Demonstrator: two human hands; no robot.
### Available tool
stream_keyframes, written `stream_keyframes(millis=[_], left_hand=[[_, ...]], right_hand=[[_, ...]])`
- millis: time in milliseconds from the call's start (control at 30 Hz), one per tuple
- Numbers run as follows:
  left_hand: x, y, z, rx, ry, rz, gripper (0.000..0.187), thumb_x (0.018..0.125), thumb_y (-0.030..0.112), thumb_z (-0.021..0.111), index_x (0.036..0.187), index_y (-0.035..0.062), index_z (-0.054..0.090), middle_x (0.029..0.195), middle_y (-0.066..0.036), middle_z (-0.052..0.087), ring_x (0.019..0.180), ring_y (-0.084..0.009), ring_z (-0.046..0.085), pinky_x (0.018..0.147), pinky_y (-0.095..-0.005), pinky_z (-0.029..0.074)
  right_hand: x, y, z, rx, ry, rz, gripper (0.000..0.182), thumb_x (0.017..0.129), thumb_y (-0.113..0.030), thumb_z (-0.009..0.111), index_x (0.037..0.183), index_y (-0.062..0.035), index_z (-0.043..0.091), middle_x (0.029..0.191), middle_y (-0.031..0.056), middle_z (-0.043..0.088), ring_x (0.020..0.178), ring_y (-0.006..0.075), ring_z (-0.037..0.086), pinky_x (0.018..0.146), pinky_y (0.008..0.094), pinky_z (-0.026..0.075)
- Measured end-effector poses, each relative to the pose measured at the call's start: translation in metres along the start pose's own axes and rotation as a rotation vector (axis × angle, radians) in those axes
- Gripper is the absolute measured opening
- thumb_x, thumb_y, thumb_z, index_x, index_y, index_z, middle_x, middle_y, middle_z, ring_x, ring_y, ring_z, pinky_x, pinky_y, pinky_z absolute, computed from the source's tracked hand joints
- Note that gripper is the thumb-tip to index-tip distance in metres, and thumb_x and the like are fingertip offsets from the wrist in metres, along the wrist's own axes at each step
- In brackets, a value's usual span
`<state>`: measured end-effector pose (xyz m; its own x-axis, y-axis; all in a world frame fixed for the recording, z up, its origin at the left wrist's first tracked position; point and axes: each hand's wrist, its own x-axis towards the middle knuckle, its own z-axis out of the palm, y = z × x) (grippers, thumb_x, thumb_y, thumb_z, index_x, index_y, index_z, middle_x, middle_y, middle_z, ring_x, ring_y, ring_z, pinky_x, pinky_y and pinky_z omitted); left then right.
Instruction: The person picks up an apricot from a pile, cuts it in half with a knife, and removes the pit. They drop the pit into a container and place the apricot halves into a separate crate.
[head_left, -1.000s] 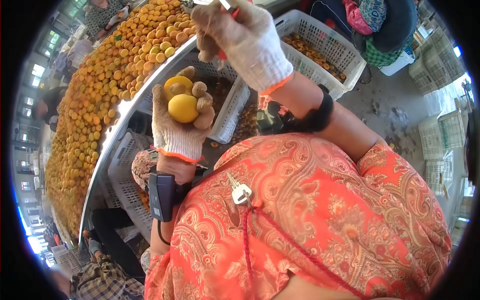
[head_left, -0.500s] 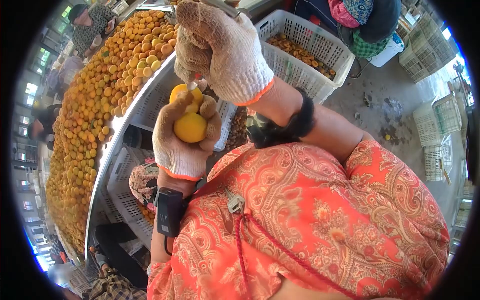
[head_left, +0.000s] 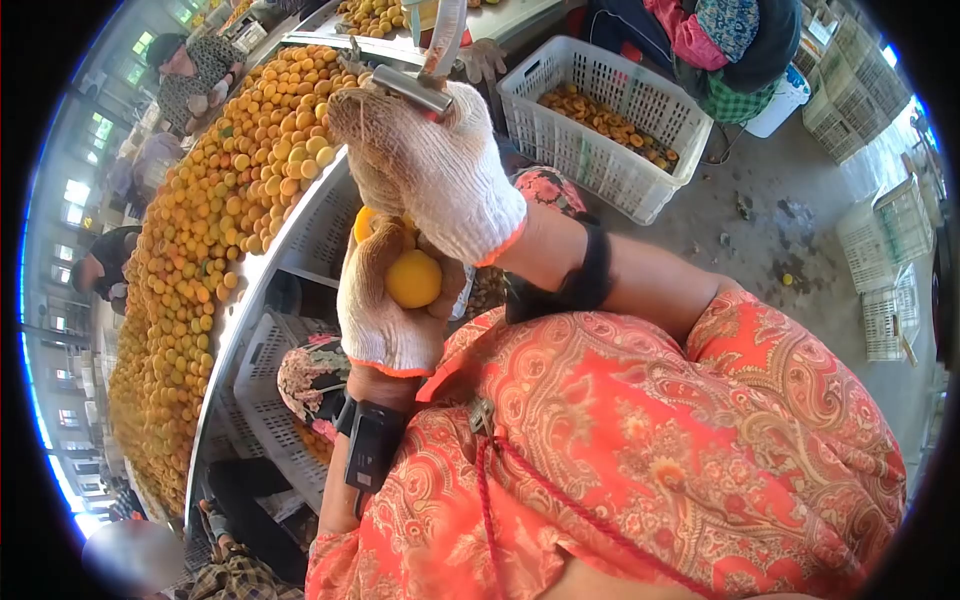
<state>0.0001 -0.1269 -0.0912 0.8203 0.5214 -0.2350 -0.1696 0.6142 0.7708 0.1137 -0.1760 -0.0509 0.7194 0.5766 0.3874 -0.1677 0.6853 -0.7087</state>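
Item one, my left hand (head_left: 385, 310), in a white knit glove with an orange cuff: fingers curled tight around a yellow fruit (head_left: 413, 278), which sits in my palm directly under my right hand. A second piece of the same fruit (head_left: 366, 222) shows just above it, half hidden by glove. A black device (head_left: 372, 452) is strapped at the wrist below that hand.

Item two, my right hand (head_left: 435, 170), same kind of glove, pressed down on top of the fruit and touching the left hand. Its fingers are closed over a metal tool (head_left: 412, 88) whose handle end sticks out beyond the knuckles; the working end is hidden.

Item three, left of the fruit: a long sorting table (head_left: 262, 262) with a pale metal edge, heaped with orange-yellow fruit (head_left: 190, 230). White plastic crates (head_left: 262, 390) stand under its edge.

Item four, beyond the fruit and to the right: a white crate (head_left: 560, 140) on the concrete floor, holding darker cut pieces (head_left: 605, 115).

Item five, furthest off: other people (head_left: 190, 75) bent at the far side of the table, and stacked empty crates (head_left: 890, 270) well apart at the right.
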Motion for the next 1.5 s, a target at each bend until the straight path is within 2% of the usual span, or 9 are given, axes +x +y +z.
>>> stream_keyframes(millis=[367,467,633,700,833,900,1033,1200,1500], left_hand=[[0.012,-0.005,0.006,-0.187,-0.206,-0.019,0.021,0.094,0.017,0.057,0.112,0.0087,0.051,0.092,-0.007,0.058,0.075,-0.0171,0.059,0.052,-0.0244,0.048],[0.017,-0.006,0.018,0.222,0.059,0.125,0.024,0.089,0.004,0.053,0.113,0.0062,0.050,0.082,-0.010,0.060,0.058,-0.0208,0.061,0.042,-0.0299,0.046],[0.052,-0.006,-0.016,0.876,-0.006,0.374,0.033,0.084,0.001,0.060,0.116,0.0031,0.054,0.083,-0.015,0.066,0.069,-0.0301,0.067,0.062,-0.0324,0.053],[0.064,0.000,-0.027,1.420,-0.075,0.783,0.031,0.084,0.008,0.065,0.114,0.0042,0.054,0.084,-0.020,0.068,0.078,-0.0388,0.068,0.066,-0.0392,0.054],[0.102,0.016,-0.064,1.852,0.012,0.600,0.030,0.083,0.017,0.066,0.109,0.0068,0.053,0.085,-0.023,0.067,0.082,-0.0447,0.065,0.071,-0.0517,0.052],[0.119,0.018,-0.086,1.715,0.134,0.640,0.025,0.084,0.018,0.065,0.104,0.0067,0.057,0.084,-0.024,0.067,0.081,-0.0463,0.064,0.071,-0.0531,0.051],[0.121,0.041,-0.113,0.691,0.258,0.032,0.031,0.093,0.033,0.065,0.101,0.0039,0.063,0.073,-0.002,0.061,0.057,-0.0142,0.061,0.053,-0.0290,0.052],[0.108,0.047,-0.115,0.316,0.376,-0.128,0.063,0.089,0.067,0.057,0.097,0.0052,0.065,0.079,-0.007,0.065,0.063,-0.0169,0.062,0.049,-0.0240,0.050],[0.096,0.057,-0.147,0.104,0.028,-0.127,0.053,0.090,0.050,0.066,0.109,0.0011,0.061,0.089,-0.010,0.064,0.068,-0.0191,0.060,0.047,-0.0208,0.041]], right_hand=[[0.016,0.002,-0.016,0.353,0.158,0.231,0.045,0.094,-0.030,0.061,0.058,-0.0173,0.037,0.049,-0.0030,0.030,0.039,0.0133,0.026,0.040,0.0289,0.022],[0.017,0.005,-0.018,0.354,0.232,0.341,0.043,0.094,-0.030,0.060,0.059,-0.0175,0.039,0.048,-0.0027,0.031,0.038,0.0138,0.027,0.040,0.0290,0.023],[0.030,0.032,-0.033,0.378,0.326,0.381,0.024,0.093,-0.022,0.061,0.074,-0.0136,0.049,0.050,0.0004,0.040,0.034,0.0157,0.033,0.034,0.0318,0.026],[0.040,0.045,-0.037,0.264,0.399,0.398,0.024,0.092,-0.022,0.061,0.074,-0.0136,0.048,0.050,0.0005,0.040,0.034,0.0160,0.034,0.034,0.0326,0.026],[0.051,0.078,-0.022,0.191,0.473,0.491,0.018,0.088,-0.019,0.066,0.077,-0.0130,0.053,0.051,-0.0001,0.042,0.035,0.0151,0.037,0.033,0.0326,0.028],[0.058,0.095,-0.029,0.214,0.431,0.474,0.014,0.087,-0.018,0.067,0.080,-0.0125,0.056,0.053,-0.0002,0.044,0.036,0.0142,0.039,0.034,0.0321,0.030],[0.063,0.114,-0.043,-0.004,0.354,0.458,0.027,0.090,-0.027,0.071,0.079,-0.0109,0.052,0.055,0.0002,0.049,0.038,0.0127,0.042,0.034,0.0285,0.032],[0.052,0.137,-0.062,-0.174,0.257,0.618,0.023,0.090,-0.024,0.071,0.080,-0.0141,0.053,0.058,-0.0022,0.050,0.040,0.0086,0.040,0.035,0.0259,0.031],[0.037,0.126,-0.077,-0.183,0.327,0.753,0.021,0.091,-0.024,0.070,0.081,-0.0140,0.054,0.060,-0.0041,0.049,0.044,0.0081,0.041,0.040,0.0271,0.033]])
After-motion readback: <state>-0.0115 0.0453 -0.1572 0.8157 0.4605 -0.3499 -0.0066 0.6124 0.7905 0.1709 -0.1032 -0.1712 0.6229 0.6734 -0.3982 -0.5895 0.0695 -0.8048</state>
